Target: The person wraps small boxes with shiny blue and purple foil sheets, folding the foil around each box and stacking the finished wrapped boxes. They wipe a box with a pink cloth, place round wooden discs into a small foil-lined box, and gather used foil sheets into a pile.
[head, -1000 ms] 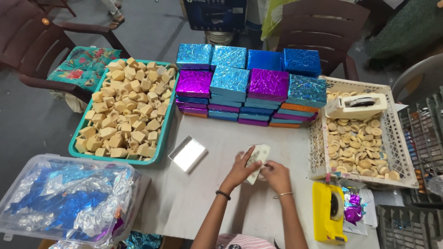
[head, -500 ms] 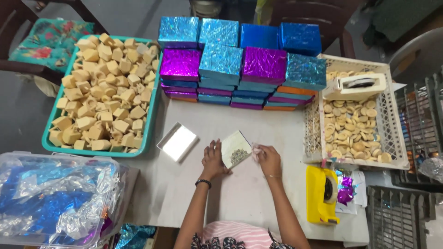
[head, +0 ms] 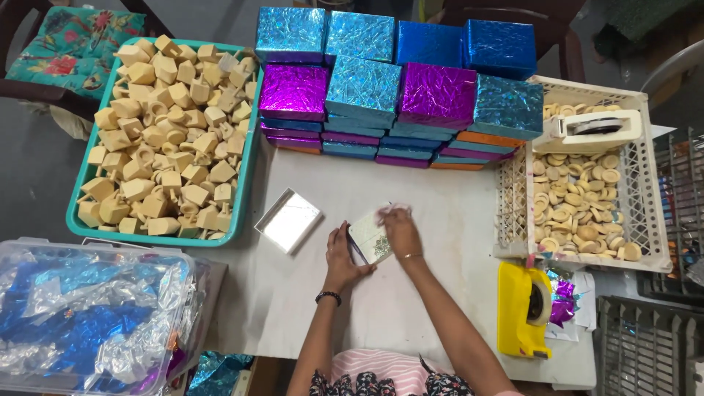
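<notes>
A small flat white box [head: 371,237] with a pale pattern on its lid rests on the white table [head: 433,205], held between both hands. My left hand [head: 343,257] presses against its left side, with a dark band on the wrist. My right hand [head: 400,229] grips its upper right corner, with a thin bangle on the wrist. A small open silver tray [head: 289,220] lies just left of the hands.
A teal tray [head: 242,183] of tan wooden pieces sits at the left. Stacked shiny blue and purple wrapped boxes [head: 389,88] line the back. A white crate [head: 513,198] of round discs stands at the right, a yellow tape dispenser [head: 522,308] near the front, a clear tub [head: 95,315] of foil front left.
The view has shifted closer and lower. Both hands have kept hold of the small box, which has turned slightly and settled flatter on the table.
</notes>
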